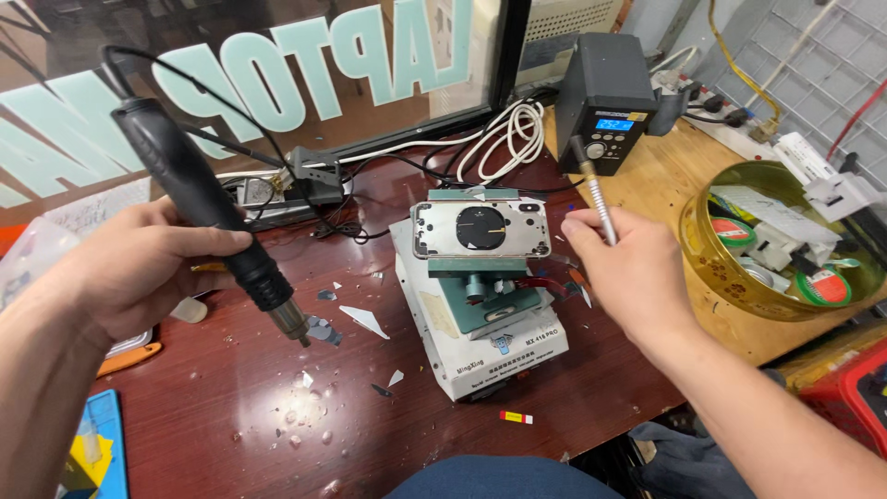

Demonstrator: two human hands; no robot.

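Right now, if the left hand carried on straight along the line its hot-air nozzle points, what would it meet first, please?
The left hand aims the hot-air tool down and to the right. Its nozzle would probably first reach the grey scrap just beyond the tip, lying on the dark wooden table; depth is hard to judge.

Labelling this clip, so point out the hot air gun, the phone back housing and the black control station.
hot air gun (199, 189), head view, black handle.
phone back housing (480, 228), head view, dark round centre.
black control station (605, 88), head view, front face.

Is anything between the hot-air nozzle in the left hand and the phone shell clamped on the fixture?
Nothing visible. The hot-air handle in the left hand points at bare table, left of the phone shell.
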